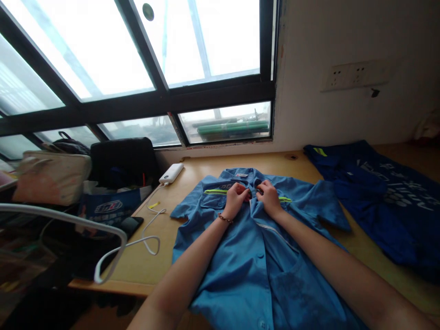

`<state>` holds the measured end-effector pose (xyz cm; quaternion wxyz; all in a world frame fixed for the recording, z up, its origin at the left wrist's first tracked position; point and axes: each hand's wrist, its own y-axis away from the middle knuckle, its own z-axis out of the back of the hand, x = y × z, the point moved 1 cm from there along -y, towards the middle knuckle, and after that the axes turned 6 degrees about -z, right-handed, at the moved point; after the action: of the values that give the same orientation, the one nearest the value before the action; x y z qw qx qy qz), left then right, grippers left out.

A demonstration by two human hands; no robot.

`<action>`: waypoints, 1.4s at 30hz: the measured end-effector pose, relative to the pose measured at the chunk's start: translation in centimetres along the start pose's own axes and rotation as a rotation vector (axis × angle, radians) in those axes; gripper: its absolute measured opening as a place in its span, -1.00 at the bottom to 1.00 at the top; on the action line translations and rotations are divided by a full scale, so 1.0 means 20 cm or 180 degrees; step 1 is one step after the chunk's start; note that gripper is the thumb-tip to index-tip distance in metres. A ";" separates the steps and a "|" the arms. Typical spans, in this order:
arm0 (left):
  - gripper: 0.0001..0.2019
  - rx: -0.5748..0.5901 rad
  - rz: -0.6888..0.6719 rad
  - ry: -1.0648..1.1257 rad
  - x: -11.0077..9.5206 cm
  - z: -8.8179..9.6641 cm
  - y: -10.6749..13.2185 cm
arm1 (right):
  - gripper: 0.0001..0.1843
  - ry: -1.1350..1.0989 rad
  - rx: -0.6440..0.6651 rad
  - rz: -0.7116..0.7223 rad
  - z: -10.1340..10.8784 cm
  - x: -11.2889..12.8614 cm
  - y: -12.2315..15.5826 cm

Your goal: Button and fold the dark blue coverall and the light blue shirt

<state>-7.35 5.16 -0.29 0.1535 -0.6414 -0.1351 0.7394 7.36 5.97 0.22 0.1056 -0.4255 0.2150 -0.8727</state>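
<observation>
One light-blue short-sleeved shirt [223,256] is lying front up on the table [282,161], its collar pointing away; left hand [237,199] and right hand [269,198] are each pinching cloth at its front opening, just below the collar. A beaded bracelet [225,218] is circling the left wrist. Yellowish wood is showing around the shirt; to its left a white cable [159,245] is trailing from a white power bank [172,173], to its right a dark-blue garment [388,197] is lying rumpled. Left of the table, a blue bag [110,206] is standing before a black chair back [122,160]. Behind, a dark-framed window [220,46] is admitting bright light; a pale wall [309,114] is carrying a socket strip [359,74].

Writing, near to far: chest letters are sitting partly behind the left hand; dark-blue garment is bearing white lettering, blurred; bag is displaying an unreadable logo; collar label [242,175] is appearing too small to read
</observation>
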 end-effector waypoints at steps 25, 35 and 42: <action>-0.63 0.0104 0.0703 0.1068 0.02 0.03 -0.01 | -0.82 -0.3555 0.1337 -0.1780 -0.08 -0.06 -0.02; -0.71 -0.0012 0.0756 0.0926 0.04 0.02 -0.02 | -0.81 -0.3177 0.1087 -0.1562 -0.08 -0.05 0.01; -0.75 0.0190 0.0495 0.0635 0.04 0.00 -0.01 | -0.83 -0.1617 0.0382 -0.0774 -0.08 -0.01 0.04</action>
<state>-7.49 5.54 -0.87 0.1274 -0.7155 -0.0470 0.6853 6.23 5.86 -1.25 0.0757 -0.6461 0.0771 -0.7555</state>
